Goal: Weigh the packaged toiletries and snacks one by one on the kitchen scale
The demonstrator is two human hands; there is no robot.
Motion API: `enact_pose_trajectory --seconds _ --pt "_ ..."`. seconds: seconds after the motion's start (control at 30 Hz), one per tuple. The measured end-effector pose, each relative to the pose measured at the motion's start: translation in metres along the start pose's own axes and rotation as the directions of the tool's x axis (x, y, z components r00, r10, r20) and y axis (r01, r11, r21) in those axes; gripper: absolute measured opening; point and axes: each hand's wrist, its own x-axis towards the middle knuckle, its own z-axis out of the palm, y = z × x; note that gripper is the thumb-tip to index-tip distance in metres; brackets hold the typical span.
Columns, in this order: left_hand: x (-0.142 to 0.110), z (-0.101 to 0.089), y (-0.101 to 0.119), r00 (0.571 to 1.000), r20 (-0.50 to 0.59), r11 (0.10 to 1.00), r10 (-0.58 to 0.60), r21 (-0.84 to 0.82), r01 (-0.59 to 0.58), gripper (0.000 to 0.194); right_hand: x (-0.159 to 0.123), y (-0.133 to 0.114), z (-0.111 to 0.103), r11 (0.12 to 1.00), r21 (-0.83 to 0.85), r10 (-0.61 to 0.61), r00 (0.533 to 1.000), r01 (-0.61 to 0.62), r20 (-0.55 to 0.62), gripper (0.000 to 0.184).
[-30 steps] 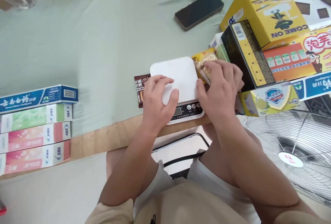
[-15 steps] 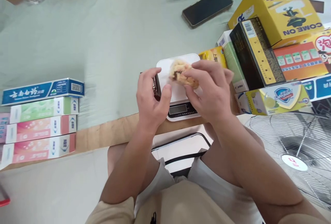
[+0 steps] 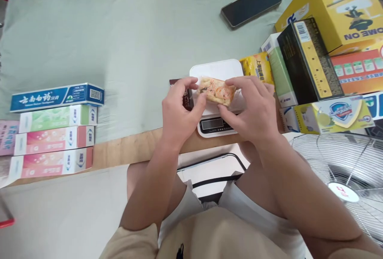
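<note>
A small snack packet (image 3: 217, 90) in a clear wrapper with red print is held level above the white plate of a digital kitchen scale (image 3: 216, 66). My left hand (image 3: 181, 109) pinches its left end between thumb and forefinger. At the other end, the thumb and fingers of my right hand (image 3: 254, 105) close on the packet's edges. The scale's dark display (image 3: 212, 123) faces me; no digits are readable. Partly behind my left hand lies a dark brown packet (image 3: 186, 98). A yellow packet (image 3: 256, 67) rests against the scale's right side.
Toothpaste boxes (image 3: 56, 97) lie in a row at the left. On the right stand a yellow carton (image 3: 353, 11), a black box (image 3: 305, 59) and a soap box (image 3: 335, 114). A phone (image 3: 251, 5) lies farther back. A fan (image 3: 344, 191) stands below the table's right edge.
The snack packet has turned so its printed face shows, and my left hand has come onto its left end. My right hand has spread wider along the right end. The view has shifted slightly.
</note>
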Motion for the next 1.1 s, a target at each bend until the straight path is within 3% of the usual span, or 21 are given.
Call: enact_pose_trajectory --seconds 0.13,0.23,0.3,0.4,0.47,0.57,0.7,0.8,0.9,1.0,1.1 --pt "-0.003 -0.028 -0.003 0.998 -0.06 0.993 0.001 -0.118 -0.008 0.028 0.002 -0.024 0.0 0.98 0.143 -0.134 0.99 0.139 -0.044 0.031" --pt "-0.013 -0.063 -0.008 0.996 -0.021 0.99 -0.084 -0.112 0.081 0.037 -0.003 -0.046 0.008 0.957 0.2 -0.213 0.977 0.211 -0.011 0.028" --pt "-0.023 -0.084 -0.011 0.986 0.021 0.982 -0.166 -0.085 0.167 0.032 -0.009 -0.058 0.013 0.949 0.207 -0.252 0.967 0.239 0.04 0.027" --pt "-0.036 -0.103 -0.016 0.964 -0.01 0.964 -0.266 -0.027 0.266 0.016 -0.012 -0.066 0.015 0.956 0.193 -0.245 0.963 0.22 0.116 0.033" --pt "-0.041 -0.107 -0.02 0.956 -0.033 0.957 -0.29 -0.005 0.29 0.014 -0.011 -0.065 0.012 0.977 0.148 -0.175 0.97 0.151 0.167 0.04" --pt "-0.043 -0.101 -0.023 0.954 0.004 0.954 -0.3 0.007 0.3 0.013 -0.008 -0.059 0.008 0.997 0.057 -0.059 0.977 0.049 0.207 0.04" --pt "-0.042 -0.082 -0.024 0.961 0.028 0.958 -0.276 0.087 0.273 0.012 -0.007 -0.049 0.007 1.0 0.019 -0.009 0.979 0.005 0.202 0.034" --pt "-0.042 -0.07 -0.025 0.993 -0.077 0.962 -0.091 0.251 0.108 0.01 -0.007 -0.038 0.003 0.999 0.004 0.035 0.986 -0.036 0.162 0.033" --pt "-0.037 -0.059 -0.018 0.982 -0.163 0.959 0.096 0.28 -0.047 0.005 -0.004 -0.019 -0.006 0.993 -0.006 0.115 0.99 -0.115 0.079 0.033" --pt "-0.029 -0.042 -0.002 0.963 -0.152 0.956 0.225 0.226 -0.187 0.008 -0.003 0.004 -0.012 0.976 -0.03 0.217 0.975 -0.216 0.042 0.034" --pt "-0.021 -0.017 0.019 0.936 -0.098 0.937 0.337 0.127 -0.324 0.008 -0.006 0.023 -0.011 0.956 -0.063 0.293 0.951 -0.287 0.101 0.042"
